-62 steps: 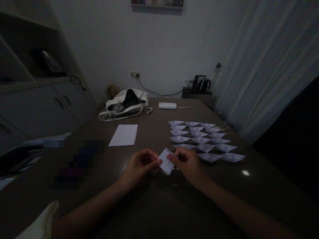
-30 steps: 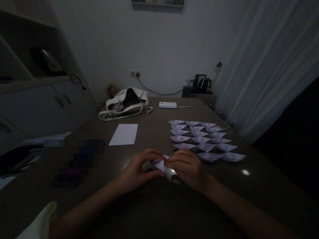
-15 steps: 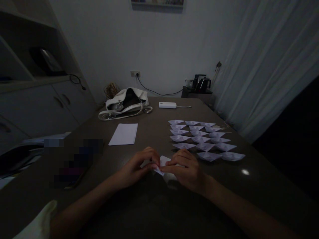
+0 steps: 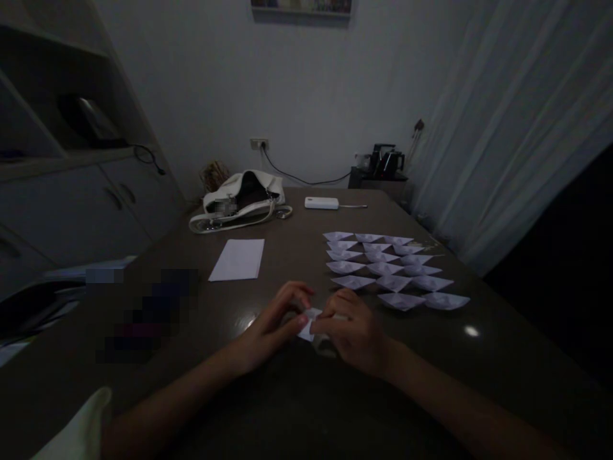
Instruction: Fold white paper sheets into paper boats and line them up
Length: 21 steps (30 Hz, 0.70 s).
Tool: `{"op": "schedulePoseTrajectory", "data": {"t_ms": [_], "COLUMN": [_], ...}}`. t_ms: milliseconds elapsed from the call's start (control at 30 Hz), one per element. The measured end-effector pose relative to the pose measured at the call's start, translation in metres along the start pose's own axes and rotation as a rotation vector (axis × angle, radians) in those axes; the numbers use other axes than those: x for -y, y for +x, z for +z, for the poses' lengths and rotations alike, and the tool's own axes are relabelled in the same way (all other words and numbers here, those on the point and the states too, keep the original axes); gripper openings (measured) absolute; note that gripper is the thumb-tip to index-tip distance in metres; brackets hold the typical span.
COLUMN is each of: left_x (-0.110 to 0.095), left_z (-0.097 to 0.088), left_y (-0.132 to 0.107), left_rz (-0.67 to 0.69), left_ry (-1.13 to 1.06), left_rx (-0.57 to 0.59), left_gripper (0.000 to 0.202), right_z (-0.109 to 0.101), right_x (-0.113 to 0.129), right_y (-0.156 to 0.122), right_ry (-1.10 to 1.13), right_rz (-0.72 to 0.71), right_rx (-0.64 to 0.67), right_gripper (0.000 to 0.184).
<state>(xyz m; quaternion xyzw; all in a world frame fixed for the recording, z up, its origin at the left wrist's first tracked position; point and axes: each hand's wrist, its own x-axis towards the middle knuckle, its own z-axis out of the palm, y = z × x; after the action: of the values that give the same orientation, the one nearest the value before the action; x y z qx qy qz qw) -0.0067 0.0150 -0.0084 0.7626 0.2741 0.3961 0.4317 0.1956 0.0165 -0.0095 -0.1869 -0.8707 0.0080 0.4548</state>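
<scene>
Between my two hands, just above the dark table (image 4: 287, 409), is a small folded piece of white paper (image 4: 307, 330). My left hand (image 4: 278, 322) pinches its left side, thumb on the paper and index finger arched over the top. The fingers of my right hand (image 4: 352, 329) are curled over its right side and cover part of it. Beyond my right hand stand several folded white paper boats (image 4: 393, 283) in rows. A stack of white paper sheets (image 4: 238, 259) lies past my left hand.
A white handbag (image 4: 246, 198) and a white power bank (image 4: 321, 203) with a short cable lie towards the table's far end. A blurred-out dark object (image 4: 148, 313) is on the left. Behind the table, a black kettle (image 4: 390, 163) stands on a low stand.
My left index finger has lifted a little off the paper. The folded paper has turned slightly, and my right fingers have curled in more. Boats and sheets stay in place.
</scene>
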Motion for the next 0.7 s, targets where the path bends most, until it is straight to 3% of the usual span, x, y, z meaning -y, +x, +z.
{"op": "schedulePoseTrajectory", "data": {"t_ms": [67,167,233,333,467,600,700], "left_x": [0.0,-0.003,-0.006,-0.009,-0.011,-0.009,-0.007], "left_z": [0.0,-0.001,0.0,0.006,0.013,0.017,0.018], "left_y": [0.0,0.0,0.0,0.002,0.004,0.003,0.001], "left_rz": [0.08,0.124,0.055,-0.128,-0.301,-0.458,-0.433], "left_ry": [0.096,0.271,0.306,0.239,0.186,0.004,0.03], "left_rx": [-0.091,-0.106,-0.135,-0.165,-0.153,-0.058,-0.027], "left_gripper": [0.018,0.02,0.014,0.02,0.028,0.038,0.04], "right_z": [0.001,0.003,0.004,0.006,0.009,0.01,0.01], "right_x": [0.002,0.004,0.005,0.006,0.006,0.007,0.008], "right_y": [0.001,0.002,0.002,0.001,0.001,0.002,0.002], "right_ry": [0.13,0.292,0.363,0.468,0.512,0.414,0.413], "right_rz": [0.188,0.421,0.526,0.676,0.762,0.775,0.768], "right_rx": [-0.032,-0.049,-0.049,-0.024,0.038,0.071,0.144], "right_gripper": [0.012,0.011,0.014,0.02,0.014,0.018,0.019]}}
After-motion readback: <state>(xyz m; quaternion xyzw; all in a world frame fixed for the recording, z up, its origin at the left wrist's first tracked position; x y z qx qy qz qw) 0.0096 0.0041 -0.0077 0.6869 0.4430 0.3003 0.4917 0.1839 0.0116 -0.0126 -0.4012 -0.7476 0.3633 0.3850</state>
